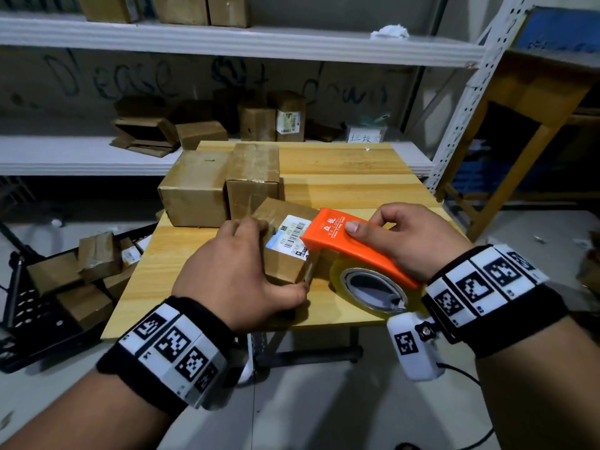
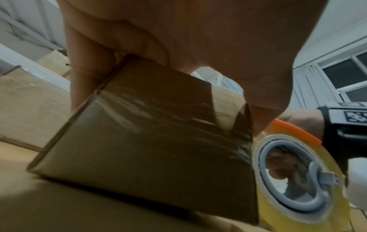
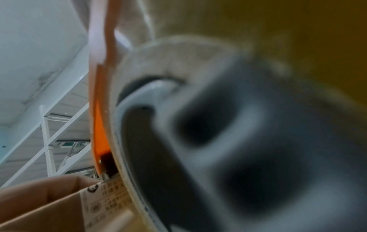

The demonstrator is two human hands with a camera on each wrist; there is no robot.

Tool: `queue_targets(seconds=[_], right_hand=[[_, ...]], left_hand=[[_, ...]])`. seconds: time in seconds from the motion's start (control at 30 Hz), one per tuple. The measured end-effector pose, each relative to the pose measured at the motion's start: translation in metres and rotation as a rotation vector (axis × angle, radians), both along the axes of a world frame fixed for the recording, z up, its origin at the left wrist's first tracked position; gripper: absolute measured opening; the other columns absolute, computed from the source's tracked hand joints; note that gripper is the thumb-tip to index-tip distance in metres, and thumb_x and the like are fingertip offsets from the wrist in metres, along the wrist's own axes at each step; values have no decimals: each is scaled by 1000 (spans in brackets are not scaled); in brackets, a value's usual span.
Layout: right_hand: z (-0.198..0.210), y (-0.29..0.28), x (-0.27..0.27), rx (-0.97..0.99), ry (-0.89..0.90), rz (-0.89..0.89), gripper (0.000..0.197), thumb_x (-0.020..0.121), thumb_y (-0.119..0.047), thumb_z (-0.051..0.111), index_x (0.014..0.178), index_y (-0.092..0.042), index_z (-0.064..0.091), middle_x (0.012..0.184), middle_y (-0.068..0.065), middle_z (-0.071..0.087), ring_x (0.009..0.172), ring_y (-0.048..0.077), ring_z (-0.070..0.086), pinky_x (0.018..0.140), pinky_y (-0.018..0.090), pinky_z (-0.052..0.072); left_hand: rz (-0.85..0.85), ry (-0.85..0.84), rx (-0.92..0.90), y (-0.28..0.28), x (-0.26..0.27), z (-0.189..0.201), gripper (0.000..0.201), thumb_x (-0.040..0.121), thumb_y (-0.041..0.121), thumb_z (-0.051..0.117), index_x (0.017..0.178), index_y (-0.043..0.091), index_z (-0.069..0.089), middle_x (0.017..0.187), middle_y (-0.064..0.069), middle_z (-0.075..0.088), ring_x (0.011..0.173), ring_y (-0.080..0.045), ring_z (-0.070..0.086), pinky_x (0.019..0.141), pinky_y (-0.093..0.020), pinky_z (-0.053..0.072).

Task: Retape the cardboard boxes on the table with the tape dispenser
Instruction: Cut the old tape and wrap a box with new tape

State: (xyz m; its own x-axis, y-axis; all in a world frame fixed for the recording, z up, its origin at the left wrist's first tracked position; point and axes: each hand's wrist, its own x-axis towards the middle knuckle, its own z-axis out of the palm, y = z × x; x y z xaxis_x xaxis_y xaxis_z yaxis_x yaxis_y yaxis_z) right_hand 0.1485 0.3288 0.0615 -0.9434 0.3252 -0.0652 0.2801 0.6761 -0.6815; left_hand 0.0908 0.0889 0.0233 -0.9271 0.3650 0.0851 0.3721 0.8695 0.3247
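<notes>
A small cardboard box with a white barcode label lies near the front of the wooden table. My left hand grips it, fingers over the top and thumb against its near corner; the left wrist view shows the box's taped side under the palm. My right hand holds the orange tape dispenser, thumb on its top, its front edge lying on the box's label. The clear tape roll hangs beside the box, and shows again as the roll. The right wrist view is filled by the blurred roll.
Two larger taped boxes stand at the table's back left. A black crate with several boxes sits on the floor to the left. White shelving with more boxes runs behind. A wooden stool stands at the right.
</notes>
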Motion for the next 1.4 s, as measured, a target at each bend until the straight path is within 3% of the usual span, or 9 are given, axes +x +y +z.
queue_targets(seconds=[0.27,0.37,0.57,0.7,0.8,0.9,0.97,1.27,1.4], right_hand=[[-1,2,11,-32,-4,38,54,75,-76,69,87,-23,71,78,-3,79,70,16,76,80,46,64],[1,9,15,-52,-10,52,60,67,-80,67,85,-23,72,80,-3,79,71,17,77,82,48,64],[2,12,25,-115,-29,97,60,63,-81,64,88,-28,75,82,-3,80,72,19,78,84,51,64],[4,9,25,-114,-36,104,58,65,-78,65,88,-25,75,82,-2,81,72,20,79,84,51,64],[7,10,25,-98,-29,98,60,64,-80,64,87,-26,74,82,-3,80,73,19,78,84,51,64],[9,18,28,-68,-11,83,57,66,-82,63,85,-29,75,80,-6,80,70,15,77,84,50,63],[9,21,31,-88,-13,81,57,65,-81,65,85,-28,75,81,-4,80,71,17,78,84,51,63],[6,18,32,-182,-30,73,62,62,-75,68,89,-19,75,83,3,81,73,24,79,82,48,64],[6,10,28,-171,-34,79,59,68,-73,67,91,-19,74,81,3,81,71,23,79,81,45,65]], left_hand=[[-16,-8,2,-3,0,3,121,42,90,56,146,30,42,137,3,57,114,-19,62,90,-35,54],[-6,-9,40,-7,-3,3,120,42,90,56,145,29,43,138,3,57,116,-18,61,91,-34,52],[-11,-26,102,-10,-4,3,115,49,84,70,146,28,45,141,3,58,118,-17,59,91,-33,50],[-7,-47,202,-12,-4,3,113,49,79,77,146,28,47,140,3,60,116,-16,59,85,-32,46],[23,-94,321,-17,-6,3,121,39,84,74,143,28,51,131,6,65,110,-13,62,87,-32,51],[86,-175,539,-25,-12,4,123,31,81,82,138,25,58,114,11,65,96,-3,62,73,-22,48],[94,-215,619,-28,-16,3,115,35,74,76,136,22,59,111,12,64,96,-2,62,69,-20,46],[129,-298,787,-31,-17,-1,112,32,72,85,129,23,63,117,5,70,100,-13,71,74,-25,54],[180,-412,964,-32,-20,-6,112,29,68,96,126,19,65,118,-7,74,97,-27,77,84,-52,63]])
